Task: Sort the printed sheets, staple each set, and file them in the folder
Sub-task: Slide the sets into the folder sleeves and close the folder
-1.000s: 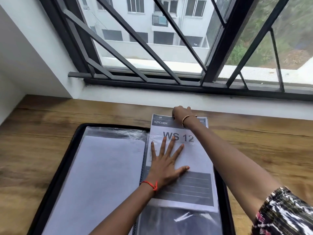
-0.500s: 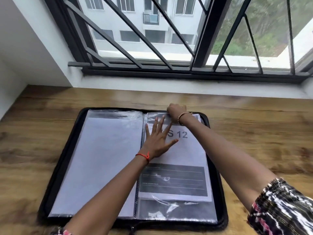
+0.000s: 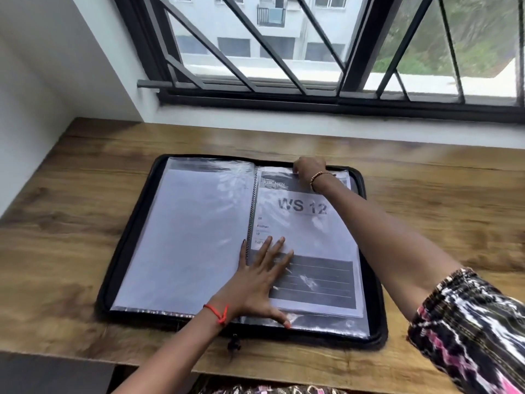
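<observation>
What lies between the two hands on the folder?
In the head view, only the sheet headed WS 12, in a clear sleeve on the folder's right side; the left hand presses its lower part, the right hand grips its top edge.

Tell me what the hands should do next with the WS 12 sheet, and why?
Probably slide the sheet a little deeper: the right hand grips the sleeve's top edge, the left hand lies flat on the sheet, and clear sleeve shows below it.

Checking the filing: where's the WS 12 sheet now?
Head view: the WS 12 sheet lies in the open folder's right-hand sleeve, left hand flat on it.
</observation>
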